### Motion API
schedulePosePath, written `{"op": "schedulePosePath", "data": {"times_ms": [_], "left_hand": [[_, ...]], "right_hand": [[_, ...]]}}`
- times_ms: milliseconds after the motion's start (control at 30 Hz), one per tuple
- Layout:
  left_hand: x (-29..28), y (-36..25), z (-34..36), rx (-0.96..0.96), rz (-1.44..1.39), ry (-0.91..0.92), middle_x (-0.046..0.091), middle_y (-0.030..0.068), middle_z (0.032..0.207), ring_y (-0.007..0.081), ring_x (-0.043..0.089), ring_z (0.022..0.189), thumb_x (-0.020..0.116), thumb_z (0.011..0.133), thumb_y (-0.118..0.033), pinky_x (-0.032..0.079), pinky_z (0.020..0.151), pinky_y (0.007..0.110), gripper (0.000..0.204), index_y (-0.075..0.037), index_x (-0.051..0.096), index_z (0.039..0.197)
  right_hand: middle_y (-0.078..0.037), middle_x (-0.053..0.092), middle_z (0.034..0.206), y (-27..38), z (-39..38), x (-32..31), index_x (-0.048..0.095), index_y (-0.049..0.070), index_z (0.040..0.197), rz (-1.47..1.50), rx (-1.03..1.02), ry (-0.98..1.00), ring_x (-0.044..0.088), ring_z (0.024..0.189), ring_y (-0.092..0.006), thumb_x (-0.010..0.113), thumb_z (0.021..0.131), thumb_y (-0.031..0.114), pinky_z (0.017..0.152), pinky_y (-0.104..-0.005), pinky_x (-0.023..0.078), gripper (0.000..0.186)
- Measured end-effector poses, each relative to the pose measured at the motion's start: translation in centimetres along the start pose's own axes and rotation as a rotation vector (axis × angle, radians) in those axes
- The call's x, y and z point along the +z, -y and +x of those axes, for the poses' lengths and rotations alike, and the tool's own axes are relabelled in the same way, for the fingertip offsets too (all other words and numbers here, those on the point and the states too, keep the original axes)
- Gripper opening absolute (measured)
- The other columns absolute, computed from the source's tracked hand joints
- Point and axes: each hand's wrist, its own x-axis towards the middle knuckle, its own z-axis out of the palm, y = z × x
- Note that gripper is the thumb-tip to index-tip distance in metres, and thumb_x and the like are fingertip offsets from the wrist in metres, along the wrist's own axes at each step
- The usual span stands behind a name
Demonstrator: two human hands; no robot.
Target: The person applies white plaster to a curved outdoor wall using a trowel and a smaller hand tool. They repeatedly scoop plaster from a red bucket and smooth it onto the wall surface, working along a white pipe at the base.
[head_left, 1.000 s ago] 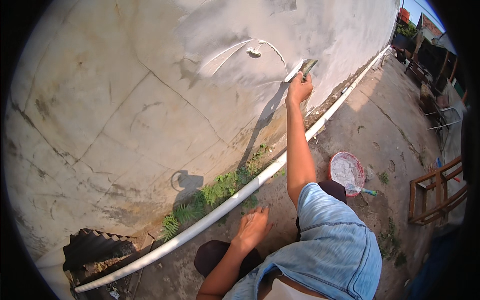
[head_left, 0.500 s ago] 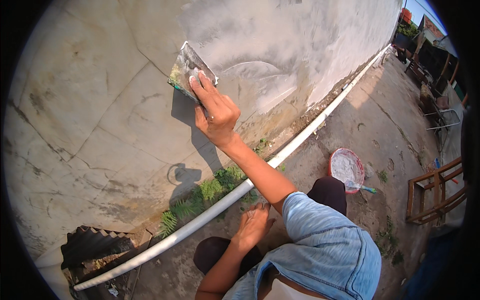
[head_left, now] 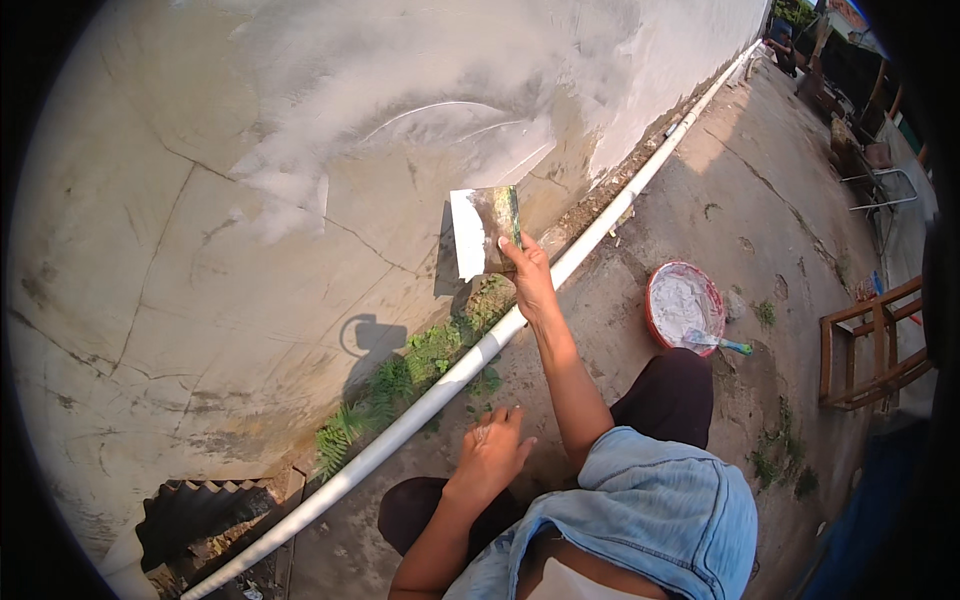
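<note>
A flat metal trowel (head_left: 483,225) with a band of white paste is in my right hand (head_left: 530,268), fingers and thumb closed on it, held before the wall (head_left: 150,250) with its shadow behind. Patchy white coating with thin raised lines covers the upper wall. My left hand (head_left: 488,452) hangs by my left knee, fingers apart and loosely bent, holding nothing, with white residue on its back. To the right, a red-rimmed basin (head_left: 680,295) holds white paste, a putty knife (head_left: 730,343) with a blue-green handle lying across it.
A long white pipe (head_left: 390,435) runs along the wall foot beside weeds (head_left: 340,440). A corrugated sheet (head_left: 190,505) is at lower left. At right stand a wooden frame (head_left: 865,345) and a metal-framed chair (head_left: 878,190). A person (head_left: 783,55) appears small at the far end.
The trowel swept left across the wall, then came down and right, turning upright. A whitish smear now extends further left on the wall. The view has shifted slightly; my left hand stayed low.
</note>
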Motion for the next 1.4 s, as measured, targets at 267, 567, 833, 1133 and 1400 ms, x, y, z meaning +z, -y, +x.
{"op": "schedulePosePath", "data": {"times_ms": [267, 567, 833, 1133, 1400], "left_hand": [[0.7, 0.5, 2.0, 0.03, 0.033, -0.045, 0.061, 0.0199, 0.106, 0.0369, 0.061, 0.103, 0.069, 0.086, -0.023, 0.049, 0.088, 0.044, 0.048, 0.002, 0.055, 0.124], [1.3, 1.4, 2.9, -0.091, 0.092, 0.06, 0.061, 0.0178, 0.111, 0.0359, 0.06, 0.107, 0.065, 0.089, -0.03, 0.051, 0.086, 0.045, 0.05, -0.003, 0.052, 0.13], [1.7, 0.9, 5.2, -0.034, 0.113, 0.108, 0.061, 0.0194, 0.113, 0.0376, 0.062, 0.104, 0.065, 0.09, -0.031, 0.051, 0.087, 0.045, 0.051, -0.001, 0.052, 0.129], [1.3, -0.6, 3.8, -0.065, 0.086, 0.049, 0.061, 0.0192, 0.111, 0.0374, 0.06, 0.105, 0.065, 0.09, -0.03, 0.05, 0.086, 0.046, 0.05, -0.001, 0.052, 0.128], [0.5, -0.4, 2.7, -0.115, 0.08, 0.027, 0.06, 0.02, 0.109, 0.0376, 0.06, 0.104, 0.068, 0.088, -0.024, 0.051, 0.085, 0.045, 0.048, 0.001, 0.054, 0.127]], "right_hand": [[-0.017, 0.056, 0.13, -1.5, 16.0, -17.3, 0.047, -0.007, 0.133, 0.121, -0.2, -0.762, 0.057, 0.114, -0.0263, 0.053, 0.096, 0.012, 0.099, -0.0382, 0.044, 0.043], [-0.014, 0.074, 0.1, -0.5, 22.0, -10.0, 0.058, 0.004, 0.134, -0.728, -0.299, -0.728, 0.059, 0.067, -0.013, 0.059, 0.088, 0.009, 0.068, -0.0307, 0.049, 0.046], [-0.023, 0.065, 0.118, -1.8, 11.8, -2.6, 0.058, 0.001, 0.13, -0.675, -0.857, -0.248, 0.06, 0.068, -0.018, 0.058, 0.083, 0.001, 0.067, -0.0301, 0.049, 0.046], [-0.013, 0.067, 0.106, -5.0, 15.1, -18.0, 0.056, -0.007, 0.121, -0.289, -0.173, -0.595, 0.062, 0.092, -0.0181, 0.048, 0.088, -0.002, 0.083, -0.028, 0.046, 0.034], [-0.015, 0.065, 0.099, -4.1, 23.4, -21.1, 0.039, -0.011, 0.139, -0.097, -0.236, -0.578, 0.062, 0.082, -0.0173, 0.053, 0.09, 0.007, 0.072, -0.0297, 0.052, 0.053]]}}
